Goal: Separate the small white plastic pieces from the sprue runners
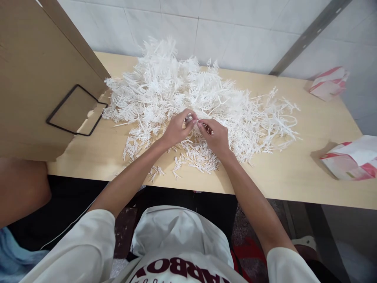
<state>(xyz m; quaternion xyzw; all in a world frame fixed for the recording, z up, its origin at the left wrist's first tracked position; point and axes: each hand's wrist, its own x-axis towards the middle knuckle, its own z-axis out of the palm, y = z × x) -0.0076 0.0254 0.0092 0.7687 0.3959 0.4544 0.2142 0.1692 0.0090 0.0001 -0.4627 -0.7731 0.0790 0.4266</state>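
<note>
A wide heap of white, thin branching plastic-looking pieces is spread over the table. My left hand and my right hand meet at the front of the heap, fingertips almost touching. Both are closed in a pinch on a small white piece that looks like one from the heap; most of it is hidden by the fingers. Short loose white bits lie below my hands, near the table's front edge.
A tall cardboard panel stands at the left, with a black wire frame against it. Two red-and-white paper packets sit at the right. A tiled wall rises behind the table. Another person's arm shows at the left.
</note>
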